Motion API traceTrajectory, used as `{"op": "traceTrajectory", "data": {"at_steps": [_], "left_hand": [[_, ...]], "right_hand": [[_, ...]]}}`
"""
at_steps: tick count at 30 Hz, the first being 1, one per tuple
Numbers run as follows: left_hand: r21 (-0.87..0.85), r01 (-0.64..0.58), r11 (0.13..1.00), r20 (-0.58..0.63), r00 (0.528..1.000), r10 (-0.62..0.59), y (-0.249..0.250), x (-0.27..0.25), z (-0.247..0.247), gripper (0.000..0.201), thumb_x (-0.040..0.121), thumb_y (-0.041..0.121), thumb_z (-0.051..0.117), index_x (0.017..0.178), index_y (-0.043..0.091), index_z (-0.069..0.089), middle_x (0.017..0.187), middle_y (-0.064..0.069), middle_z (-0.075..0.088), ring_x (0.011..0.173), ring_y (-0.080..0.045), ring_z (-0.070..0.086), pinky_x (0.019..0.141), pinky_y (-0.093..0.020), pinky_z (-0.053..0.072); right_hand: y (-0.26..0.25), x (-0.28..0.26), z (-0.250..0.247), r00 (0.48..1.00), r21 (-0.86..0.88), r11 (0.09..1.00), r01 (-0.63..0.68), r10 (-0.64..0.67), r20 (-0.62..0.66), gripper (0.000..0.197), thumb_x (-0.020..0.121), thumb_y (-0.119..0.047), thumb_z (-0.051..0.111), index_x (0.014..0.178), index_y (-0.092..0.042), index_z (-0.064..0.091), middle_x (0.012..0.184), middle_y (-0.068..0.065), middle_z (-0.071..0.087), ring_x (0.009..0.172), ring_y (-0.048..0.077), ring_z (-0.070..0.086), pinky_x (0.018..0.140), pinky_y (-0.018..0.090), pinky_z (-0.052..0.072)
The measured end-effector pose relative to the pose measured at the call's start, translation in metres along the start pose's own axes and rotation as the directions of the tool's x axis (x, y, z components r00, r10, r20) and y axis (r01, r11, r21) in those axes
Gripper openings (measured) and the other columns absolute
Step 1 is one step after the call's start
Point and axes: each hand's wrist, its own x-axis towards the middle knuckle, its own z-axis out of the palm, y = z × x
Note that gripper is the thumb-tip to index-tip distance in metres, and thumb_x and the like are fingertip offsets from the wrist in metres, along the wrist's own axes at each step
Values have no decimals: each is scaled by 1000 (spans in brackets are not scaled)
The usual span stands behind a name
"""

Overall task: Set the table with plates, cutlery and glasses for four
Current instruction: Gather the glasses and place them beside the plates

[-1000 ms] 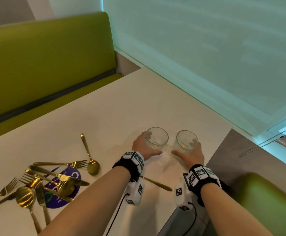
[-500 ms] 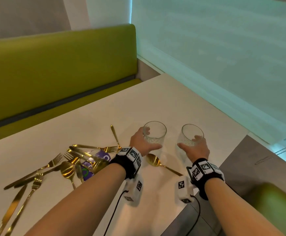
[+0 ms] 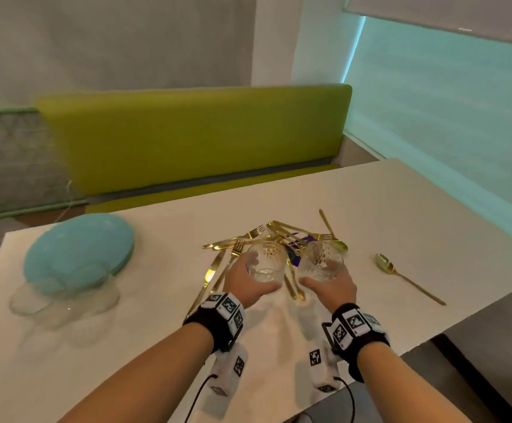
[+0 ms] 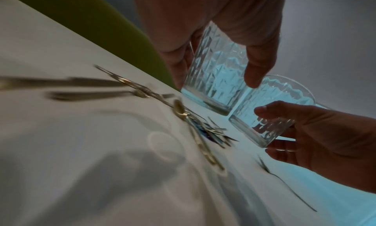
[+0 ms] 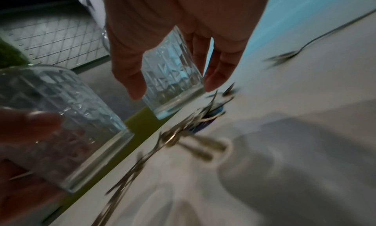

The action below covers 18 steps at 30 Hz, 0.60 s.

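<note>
1. The left hand [image 3: 248, 285] has thumb and fingers curled round a cut-pattern tumbler [image 3: 265, 262], and the right hand [image 3: 334, 288] grips a second tumbler [image 3: 320, 264] the same way; both glasses are lifted clear of the white table [image 3: 401, 215], side by side above its near-middle.
2. Each tumbler is roughly upright with its mouth up, tilted a little; whether the two glasses touch cannot be told.
3. Beneath and just beyond them lies a tangled pile of gold cutlery [image 3: 248, 239], forks and knives crossing at many angles over a purple item [image 3: 300, 242] that is mostly covered.
4. A lone gold spoon [image 3: 401, 274] lies towards the right edge, bowl away, handle running towards the near-right corner.
5. A stack of turquoise plates [image 3: 78, 254] sits near the left edge, blurred; pale shapes in front of it are too smeared to name.
6. Both wrist views are motion-blurred and dim.
7. A green bench seat [image 3: 193, 138] runs along the far edge, with a grey wall behind and a bluish blind [image 3: 447, 117] on the right.
</note>
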Motion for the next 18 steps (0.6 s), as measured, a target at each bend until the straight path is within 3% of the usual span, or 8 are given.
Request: {"op": "traceTrajectory", "data": {"at_steps": [4, 9, 13, 18], "left_hand": [[21, 85, 996, -116, 990, -83, -51, -34, -68, 82, 62, 22, 86, 134, 16, 47, 130, -2, 58, 118, -20, 55, 91, -20, 40], [51, 188, 981, -243, 955, -170, -106, -71, -141, 84, 62, 24, 86, 135, 16, 46, 130, -2, 58, 119, -21, 55, 94, -21, 39], [34, 270, 962, -330, 912, -244, -141, -98, -187, 84, 63, 23, 86, 136, 14, 45, 131, -4, 58, 121, -22, 54, 97, -25, 39], [14, 337, 941, -407, 862, -303, -171, -117, -225, 83, 62, 24, 86, 135, 14, 46, 130, -5, 58, 120, -24, 55, 96, -27, 41]], "right_hand": [[-14, -57, 69, 987, -52, 997, 58, -50, 152, 80, 60, -28, 87, 129, -15, 49, 127, 6, 57, 119, 23, 53, 98, 28, 41], [-29, -111, 140, 934, -144, 980, 139, -81, 349, 78, 63, -29, 84, 130, -16, 47, 126, 3, 57, 119, 21, 53, 96, 25, 40], [-38, -140, 182, 883, -176, 964, 199, -98, 460, 82, 64, -28, 84, 134, -15, 45, 132, 4, 55, 123, 21, 51, 102, 27, 40], [-45, -164, 219, 825, -216, 936, 278, -117, 553, 83, 65, -27, 83, 136, -15, 42, 134, 3, 53, 124, 20, 50, 100, 25, 40]]}}
